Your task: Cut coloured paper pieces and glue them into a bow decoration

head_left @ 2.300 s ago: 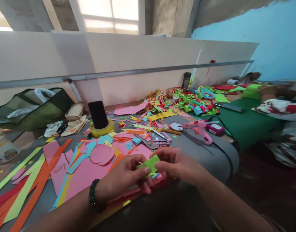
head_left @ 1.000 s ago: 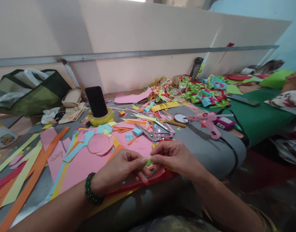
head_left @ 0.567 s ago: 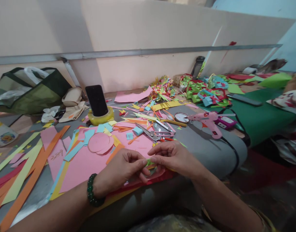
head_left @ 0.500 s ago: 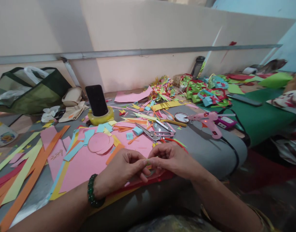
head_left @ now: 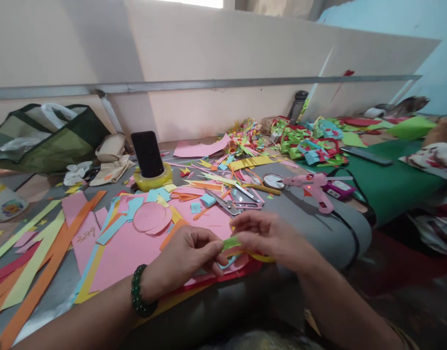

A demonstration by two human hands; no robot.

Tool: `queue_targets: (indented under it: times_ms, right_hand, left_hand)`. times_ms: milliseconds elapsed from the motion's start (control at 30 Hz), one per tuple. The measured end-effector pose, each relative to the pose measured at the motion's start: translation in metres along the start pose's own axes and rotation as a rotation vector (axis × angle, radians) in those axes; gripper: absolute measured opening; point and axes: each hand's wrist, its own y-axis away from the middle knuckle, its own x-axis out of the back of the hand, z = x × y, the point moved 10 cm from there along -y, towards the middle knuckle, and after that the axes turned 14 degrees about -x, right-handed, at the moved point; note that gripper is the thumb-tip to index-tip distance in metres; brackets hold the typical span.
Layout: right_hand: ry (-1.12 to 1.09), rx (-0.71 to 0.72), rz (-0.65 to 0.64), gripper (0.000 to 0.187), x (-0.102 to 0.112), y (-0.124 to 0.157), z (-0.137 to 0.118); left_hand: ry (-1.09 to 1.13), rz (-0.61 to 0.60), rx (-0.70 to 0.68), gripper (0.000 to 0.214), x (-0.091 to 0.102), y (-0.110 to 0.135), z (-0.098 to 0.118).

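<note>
1. I see lime green on the strip of paper (head_left: 229, 242) at the fingers (head_left: 211, 249).
2. The beaded bracelet (head_left: 138, 291) is glossy dark green.
3. The large sheet (head_left: 126, 260) is plain pink; the long strips (head_left: 59, 260) to its left are orange, pale yellow-green and red.
4. I see plain grey on the surface (head_left: 299, 218).
5. The glue gun (head_left: 312, 182) is pink with a glowing red dot.
6. The phone (head_left: 147, 154) is black, the tape roll (head_left: 153, 181) yellow.
7. The bag (head_left: 59, 150) shows olive panels with dark green bands.
8. I see blotchy dark red on a co-worker's white sleeve (head_left: 433, 159).
9. The far-right wall (head_left: 425, 68) is sky blue.
</note>
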Motion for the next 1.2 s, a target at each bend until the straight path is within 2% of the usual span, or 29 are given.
queue_targets:
  times_ms: [67,133,300,400,633,1000,1200]
  right_hand:
    - [0.024,0.018,-0.048,0.023,-0.012,0.001,0.000]
    - [0.005,-0.009,-0.064,0.024,-0.015,0.002,0.004]
    - [-0.112,-0.046,-0.038,0.028,0.001,0.008,0.012]
    - [-0.173,-0.029,0.002,0.028,0.003,0.007,0.012]
    - [-0.207,-0.043,-0.083,0.029,-0.025,-0.005,0.016]
    - [-0.225,-0.079,-0.124,0.034,-0.027,-0.007,0.020]
    - [-0.163,-0.051,-0.097,0.033,-0.030,-0.004,0.020]
  left_hand:
    - [-0.004,-0.005,0.004,0.030,-0.002,0.001,0.000]
    - [0.003,0.007,0.008,0.030,-0.001,0.001,0.002]
    - [-0.007,0.070,-0.052,0.030,0.006,0.000,0.013]
    - [0.015,0.129,-0.068,0.030,0.010,0.000,0.013]
    - [0.083,0.118,-0.023,0.028,0.005,0.000,0.001]
    - [0.138,0.133,0.000,0.026,0.007,-0.001,-0.006]
    - [0.007,0.132,-0.042,0.030,0.006,-0.002,-0.002]
